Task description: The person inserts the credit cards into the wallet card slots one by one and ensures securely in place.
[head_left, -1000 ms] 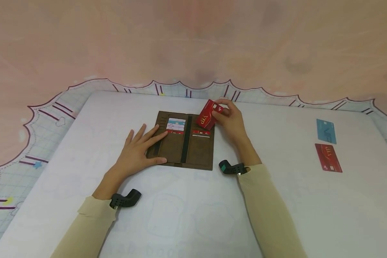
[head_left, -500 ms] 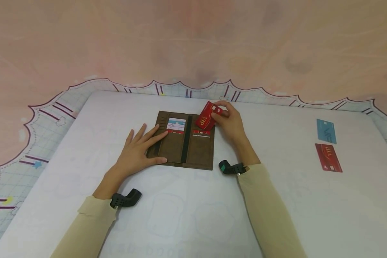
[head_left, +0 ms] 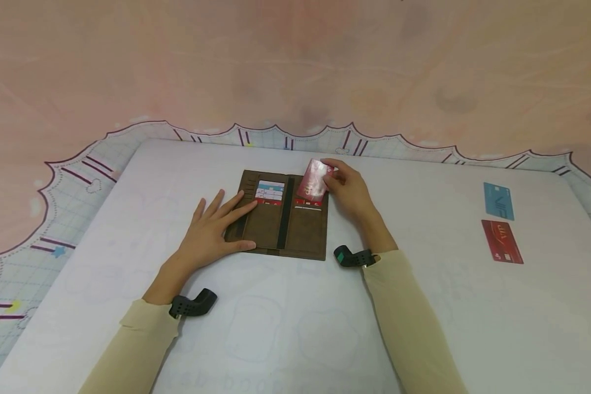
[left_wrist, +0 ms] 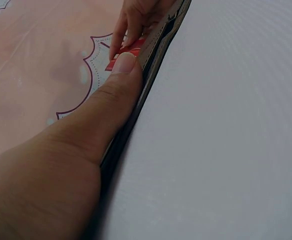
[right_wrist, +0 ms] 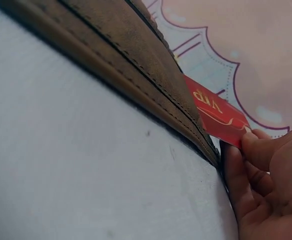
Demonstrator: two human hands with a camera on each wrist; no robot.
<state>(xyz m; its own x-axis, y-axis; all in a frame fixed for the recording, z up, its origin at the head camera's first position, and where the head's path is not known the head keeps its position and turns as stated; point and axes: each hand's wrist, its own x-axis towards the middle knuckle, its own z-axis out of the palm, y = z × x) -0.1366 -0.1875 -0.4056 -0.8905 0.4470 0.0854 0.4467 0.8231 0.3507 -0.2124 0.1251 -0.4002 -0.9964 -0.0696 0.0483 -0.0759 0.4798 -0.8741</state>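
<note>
So the red VIP card (head_left: pixel 315 180) is over the far part of the right half of the open brown wallet (head_left: pixel 305 235), with glare washing out its face in the head view. Your right hand (head_left: pixel 348 189) is the nearer one, just right of the card, pinching it by its right side. What I reckon matters here is the angle: the card's long axis runs roughly away from you but leans further right than the wallet does, near short end by the red card edge (head_left: pixel 308 203) showing in the slots. Can't tell if they touch. Your left hand (head_left: pixel 208 232) is spread across the wallet's left half, thumb on its near edge. Well off to your right, a blue card (head_left: pixel 498 201) and a loose red card (head_left: pixel 502 241) lie on the bench (head_left: pixel 276 339).
</note>
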